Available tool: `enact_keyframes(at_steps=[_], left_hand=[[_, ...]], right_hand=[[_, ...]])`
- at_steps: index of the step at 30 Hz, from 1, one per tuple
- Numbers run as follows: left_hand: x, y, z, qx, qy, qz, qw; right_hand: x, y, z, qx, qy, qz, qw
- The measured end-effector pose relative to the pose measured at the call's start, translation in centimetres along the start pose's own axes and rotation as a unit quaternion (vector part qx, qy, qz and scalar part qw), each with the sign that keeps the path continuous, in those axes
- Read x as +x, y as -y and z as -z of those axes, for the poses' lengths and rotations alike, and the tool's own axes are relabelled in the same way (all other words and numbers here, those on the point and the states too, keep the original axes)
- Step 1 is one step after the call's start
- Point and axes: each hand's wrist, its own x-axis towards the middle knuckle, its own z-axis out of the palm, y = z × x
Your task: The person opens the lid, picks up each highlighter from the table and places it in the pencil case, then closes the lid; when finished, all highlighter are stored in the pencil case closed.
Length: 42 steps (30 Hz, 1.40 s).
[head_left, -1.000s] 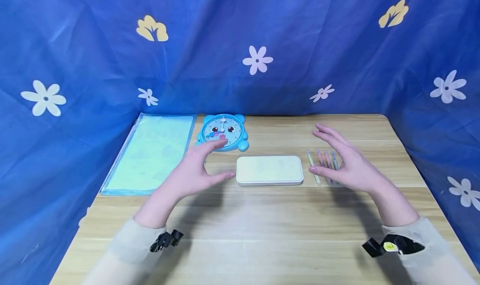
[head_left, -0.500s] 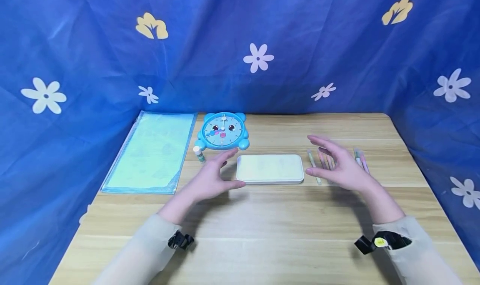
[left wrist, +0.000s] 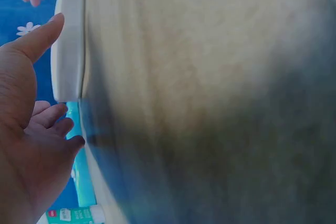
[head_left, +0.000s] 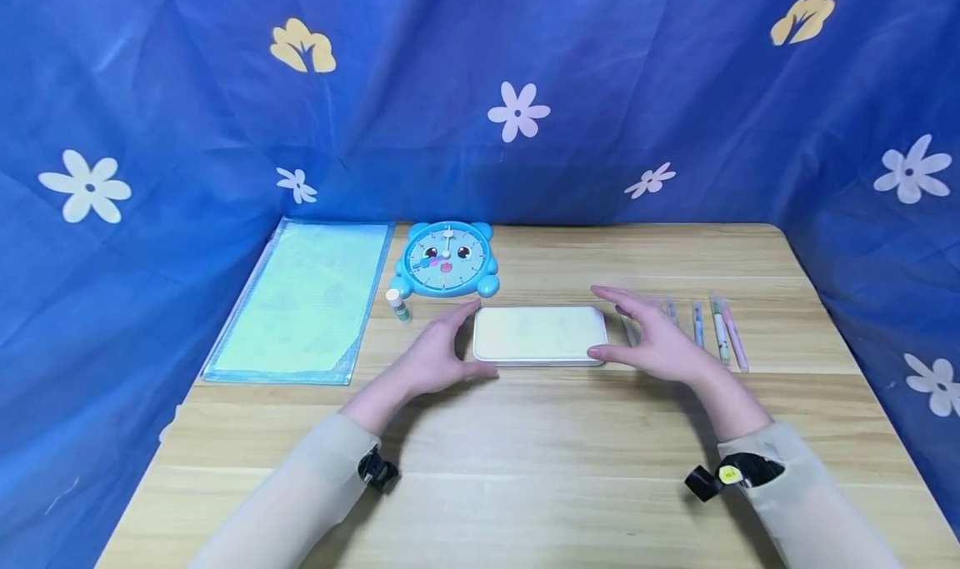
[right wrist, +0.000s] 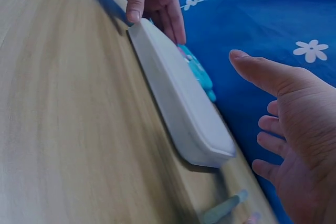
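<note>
A flat white pencil case (head_left: 538, 334) with rounded corners lies on the wooden table in the head view. My left hand (head_left: 438, 356) is at its left end, thumb along the front corner and fingers at the back corner. At the right end is my right hand (head_left: 663, 342), its thumb overlapping the front corner and its fingers spread behind. Neither hand's fingers are curled. In the right wrist view, a gap shows between the right thumb and the case (right wrist: 176, 95). The left wrist view has the left thumb beside the case's edge (left wrist: 68, 40).
Several pens (head_left: 720, 331) lie right of the case, some partly hidden by the right hand. A blue toy clock (head_left: 446, 257) and a small glue stick (head_left: 399, 304) are behind the left hand. A blue-edged folder (head_left: 300, 302) lies at left. A blue curtain (head_left: 420, 119) hangs behind.
Both hands have moved inward toward the two ends of the pencil case. The left hand uncovered the glue stick; the right hand uncovered several pens. The case has stayed put.
</note>
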Motion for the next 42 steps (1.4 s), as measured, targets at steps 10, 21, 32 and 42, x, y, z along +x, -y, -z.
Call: enact_keyframes(at_steps=[10, 21, 32, 42], left_hand=[[0.9, 0.6, -1.0, -0.001, 0.006, 0.022, 0.9997], [1.0, 0.8, -1.5, -0.031, -0.005, 0.038, 0.9988], [0.9, 1.0, -1.6, -0.022, -0.012, 0.029, 0.9993], [1.0, 1.2, -1.7, -0.014, -0.020, 0.019, 0.9995]], right_hand=[[1.3, -0.1, -2.0, -0.061, 0.028, 0.003, 0.9977], [2.6, -0.5, -4.1, -0.105, 0.048, -0.003, 0.9933], [3.0, -0.9, -5.1, -0.144, 0.034, -0.007, 0.9889], [3.4, -1.3, -5.8, -0.167, 0.008, 0.018, 0.9858]])
